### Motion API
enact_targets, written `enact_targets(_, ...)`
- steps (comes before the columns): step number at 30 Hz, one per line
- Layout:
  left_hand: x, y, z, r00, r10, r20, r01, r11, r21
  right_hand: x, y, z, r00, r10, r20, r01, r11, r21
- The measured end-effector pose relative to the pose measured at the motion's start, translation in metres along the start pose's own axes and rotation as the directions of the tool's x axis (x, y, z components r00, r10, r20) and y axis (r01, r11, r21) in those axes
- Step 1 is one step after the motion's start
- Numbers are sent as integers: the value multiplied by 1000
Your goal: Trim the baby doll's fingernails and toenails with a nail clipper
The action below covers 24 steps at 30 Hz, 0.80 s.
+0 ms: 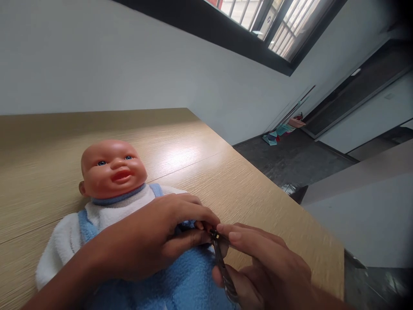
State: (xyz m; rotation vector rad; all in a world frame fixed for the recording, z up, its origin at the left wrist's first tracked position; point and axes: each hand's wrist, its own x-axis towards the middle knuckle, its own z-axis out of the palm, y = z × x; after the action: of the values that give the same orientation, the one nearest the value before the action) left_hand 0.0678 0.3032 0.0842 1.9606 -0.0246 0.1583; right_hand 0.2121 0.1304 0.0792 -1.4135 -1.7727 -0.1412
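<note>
A baby doll [112,170] in a white and blue fleece outfit lies face up, its head toward the wall. My left hand [151,237] reaches across its chest, thumb and fingers closed around the doll's small hand [199,224], of which only a little shows. Between the fingers and thumb of my right hand [271,258] is a metal nail clipper [227,280]. The clipper's jaws meet the doll's fingers at my left fingertips. Whether the jaws are closed on a fingertip is too small to tell.
The doll rests on a light wooden table [258,193], whose right edge drops to a dark floor [271,159]. Behind it rises a white wall [97,56] with a dark-framed window [206,30]. Brooms and a dustpan [271,137] stand in the far corner.
</note>
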Motion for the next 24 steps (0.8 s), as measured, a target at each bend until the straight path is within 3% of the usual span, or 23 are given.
enact_targets(4, -1, 0, 0, 1000, -13, 4, 13, 1000, -10, 12, 2, -1, 994, -70, 84, 62, 994, 93)
enact_targets(8, -1, 0, 0, 1000, 1, 7, -1, 1000, 13, 14, 3, -1, 998, -44, 40, 41, 996, 79)
enact_targets(13, -1, -1, 0, 1000, 17, 1, -17, 1000, 5, 13, 1, 0, 992, -101, 70, 94, 991, 97)
enact_targets(18, -2, -1, 1, 1000, 6, -2, -6, 1000, 12, 14, -1, -1, 996, -28, 84, 24, 999, 46)
enact_targets(24, -2, 1, 0, 1000, -3, 8, 3, 1000, 0, 15, 2, -2, 996, -76, 45, 70, 990, 121)
